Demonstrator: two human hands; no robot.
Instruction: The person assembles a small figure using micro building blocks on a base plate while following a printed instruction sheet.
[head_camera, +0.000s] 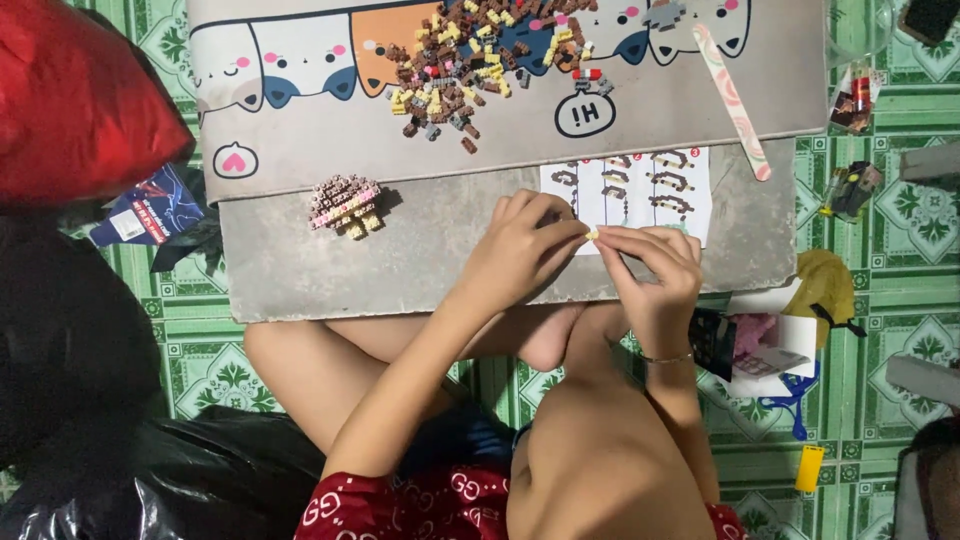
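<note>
Head view, looking straight down on a person sitting cross-legged on green patterned floor tiles (900, 280). Nearest: bare knees, red printed shorts (430, 505), black plastic bag (170, 480) at lower left.

Both forearms run up from the lap and converge over the near edge of a grey board (300, 270). Left hand (520, 250): wrist bent, fingers curled, thumb and forefinger pinched narrow. Right hand (655, 270): thin bracelet at the wrist, fingers curled inward, thumb and forefinger also pinched narrow. Fingertips of both hands meet on one tiny pale yellow brick (592, 235), held between them just above the board, over the lower left corner of the instruction sheet (690, 205). Brick is too small to tell its long axis or which way it faces.

Sheet: white paper, flat, rows of small brown build diagrams, partly under the hands.

Left of the hands, well apart: small part-built model (345, 205), pink, tan and brown studded bricks, lumpy outline, standing on the board.

Farther: flat mat (700, 90) printed with cartoon cat faces overlapping the board's far edge. On it, a loose pile of bricks (470, 60), brown, yellow, grey, pink, scattered. Long flat patterned stick (735, 100) lies diagonally at the mat's right edge.

Right of the board on the tiles: yellow cloth (825, 285), small clear bag of bricks (855, 100), yellow rectangular piece (810, 468). Far left: shiny red object (70, 100).
</note>
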